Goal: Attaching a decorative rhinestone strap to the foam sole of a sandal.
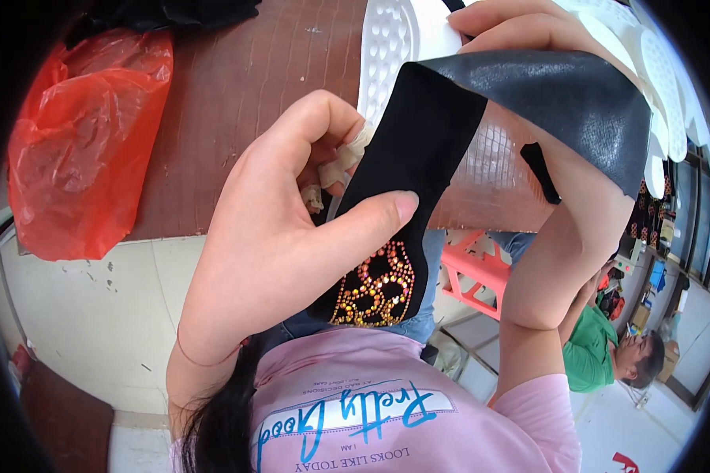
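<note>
In the head view the black strap (406, 169) runs across the middle of the frame on a diagonal — its long axis goes from the upper right down to the lower centre, where its beaded end (375, 288), set with orange and gold stones, points down toward the pink shirt (386, 410). The left hand (280, 229) is the nearer one to that beaded end: it is closed on the strap, thumb pressed across the black face at mid-frame and fingers curled behind, where a scrap of pale cloth (335, 169) also shows. The right hand (521, 31), at the top right, pinches the strap's upper end together with the dark leather-like piece (576, 94) that folds over toward the right — so the strap is stretched between the two hands, held up off the brown table (237, 94). A red plastic bag (83, 142) lies at the upper left, white moulded soles (390, 43) at the top centre.
</note>
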Demonstrator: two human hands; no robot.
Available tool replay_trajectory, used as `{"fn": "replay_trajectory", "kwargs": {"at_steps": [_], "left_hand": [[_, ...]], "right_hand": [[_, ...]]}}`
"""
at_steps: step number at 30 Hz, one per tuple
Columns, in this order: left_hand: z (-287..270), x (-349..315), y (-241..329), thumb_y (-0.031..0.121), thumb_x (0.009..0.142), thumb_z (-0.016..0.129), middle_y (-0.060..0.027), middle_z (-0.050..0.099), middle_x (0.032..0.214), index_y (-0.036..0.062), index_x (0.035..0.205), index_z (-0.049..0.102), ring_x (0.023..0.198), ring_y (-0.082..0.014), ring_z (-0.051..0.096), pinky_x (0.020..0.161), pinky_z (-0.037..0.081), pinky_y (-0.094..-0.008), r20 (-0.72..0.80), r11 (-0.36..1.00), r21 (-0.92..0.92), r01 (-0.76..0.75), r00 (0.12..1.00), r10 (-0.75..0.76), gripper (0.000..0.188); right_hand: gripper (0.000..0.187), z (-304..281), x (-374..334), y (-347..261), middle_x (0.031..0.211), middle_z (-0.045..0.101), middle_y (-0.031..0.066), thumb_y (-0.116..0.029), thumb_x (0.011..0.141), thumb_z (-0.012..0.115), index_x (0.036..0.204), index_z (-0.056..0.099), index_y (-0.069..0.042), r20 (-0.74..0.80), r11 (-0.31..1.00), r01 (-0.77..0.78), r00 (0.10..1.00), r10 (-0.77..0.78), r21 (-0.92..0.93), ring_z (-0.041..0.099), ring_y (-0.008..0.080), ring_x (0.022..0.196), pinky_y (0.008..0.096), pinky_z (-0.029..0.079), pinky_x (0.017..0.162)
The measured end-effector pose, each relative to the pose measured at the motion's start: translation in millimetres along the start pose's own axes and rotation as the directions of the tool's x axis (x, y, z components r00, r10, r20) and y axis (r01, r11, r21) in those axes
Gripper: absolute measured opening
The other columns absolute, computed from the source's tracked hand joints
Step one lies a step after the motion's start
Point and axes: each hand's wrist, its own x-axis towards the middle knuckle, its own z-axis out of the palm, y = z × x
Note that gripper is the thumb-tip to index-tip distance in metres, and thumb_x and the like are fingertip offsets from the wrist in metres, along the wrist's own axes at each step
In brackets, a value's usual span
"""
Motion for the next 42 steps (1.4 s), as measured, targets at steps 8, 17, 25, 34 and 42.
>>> {"fn": "replay_trajectory", "kwargs": {"at_steps": [8, 17, 25, 34, 42], "left_hand": [[-4.0, 17.7, 0.7, 0.006, 0.072, 0.066, -0.0017, 0.057, 0.077, 0.0031, 0.089, 0.054, 0.069, -0.0073, 0.051, 0.069, 0.037, -0.0147, -0.03, 0.994, -0.045, 0.098, 0.995, -0.099, 0.021], [4.2, 10.3, -7.7, 0.007, 0.079, 0.06, -0.0008, 0.056, 0.076, 0.0029, 0.087, 0.054, 0.069, -0.008, 0.049, 0.069, 0.037, -0.0146, -0.102, 0.994, 0.004, 0.109, 0.989, -0.108, 0.011], [12.3, -27.7, -23.2, 0.007, 0.082, 0.053, -0.0044, 0.057, 0.089, 0.0021, 0.097, 0.053, 0.078, -0.0092, 0.048, 0.075, 0.035, -0.0171, -0.174, 0.994, -0.044, -0.097, 0.981, 0.088, 0.016], [12.2, -64.3, -37.2, 0.009, 0.081, 0.054, -0.0081, 0.055, 0.094, -0.0016, 0.106, 0.049, 0.085, -0.0112, 0.049, 0.08, 0.036, -0.0199, 0.001, 0.998, 0.062, -0.01, 1.0, 0.01, 0.028], [20.2, -71.5, -42.4, 0.011, 0.084, 0.051, -0.0058, 0.055, 0.092, -0.0005, 0.105, 0.049, 0.082, -0.01, 0.049, 0.078, 0.036, -0.0185, -0.051, 1.0, -0.006, -0.006, 0.999, 0.005, 0.024]], "right_hand": [[0.013, 11.4, 19.0, 48.0, 0.084, 0.06, 0.01, -0.008, 0.063, 0.075, 0.07, 0.064, -0.003, -0.014, 0.976, -0.056, 0.998, 0.06, 0.209, 0.056, 0.0166, 0.073, 0.0275, 0.044, 0.067], [0.015, 44.3, -18.7, 14.7, 0.085, 0.059, 0.0102, -0.008, 0.07, 0.067, 0.081, 0.061, 0.0, 0.054, 0.904, -0.21, 0.977, 0.204, 0.373, 0.054, 0.0156, 0.074, 0.0242, 0.042, 0.069], [0.019, 34.4, -66.1, 20.3, 0.086, 0.058, 0.0104, -0.007, 0.077, 0.06, 0.092, 0.058, 0.004, 0.131, 0.786, -0.368, 0.927, 0.351, 0.496, 0.053, 0.0147, 0.076, 0.0213, 0.039, 0.071], [0.024, 49.4, -122.3, -27.7, 0.087, 0.058, 0.0105, -0.007, 0.084, 0.052, 0.103, 0.055, 0.008, 0.227, 0.633, -0.499, 0.857, 0.463, 0.592, 0.052, 0.0136, 0.077, 0.018, 0.037, 0.073], [0.023, 62.3, -138.7, -33.7, 0.085, 0.056, 0.0081, -0.006, 0.084, 0.056, 0.103, 0.053, 0.006, 0.14, 0.432, -0.407, 0.837, 0.529, 0.805, 0.05, 0.0103, 0.073, 0.0186, 0.04, 0.067]]}}
